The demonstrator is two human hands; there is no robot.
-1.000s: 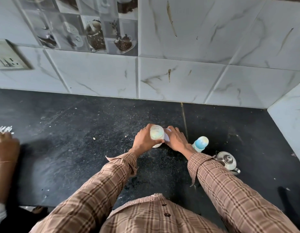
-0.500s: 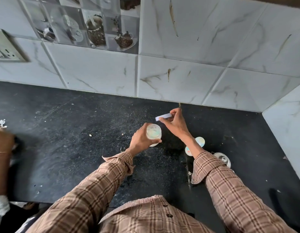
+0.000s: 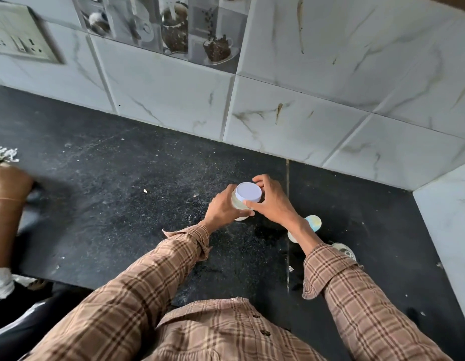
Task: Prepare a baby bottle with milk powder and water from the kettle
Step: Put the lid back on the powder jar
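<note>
A: While the right forearm is covering part of the bottle (image 3: 313, 223) and kettle (image 3: 343, 249), what's around?

B: Another person's hand (image 3: 9, 190) is resting far left on the counter (image 3: 121, 204).

A: Hands?

B: Left hand (image 3: 222, 208) is gripping the jar (image 3: 240, 204); right hand (image 3: 271, 201) is pinching the lid (image 3: 249, 192).

A: Changes?

B: Lid was lifted off; now it's sitting on the jar.

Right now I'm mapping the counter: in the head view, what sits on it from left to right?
Another person's hand → jar with white lid → baby bottle → kettle.
</note>
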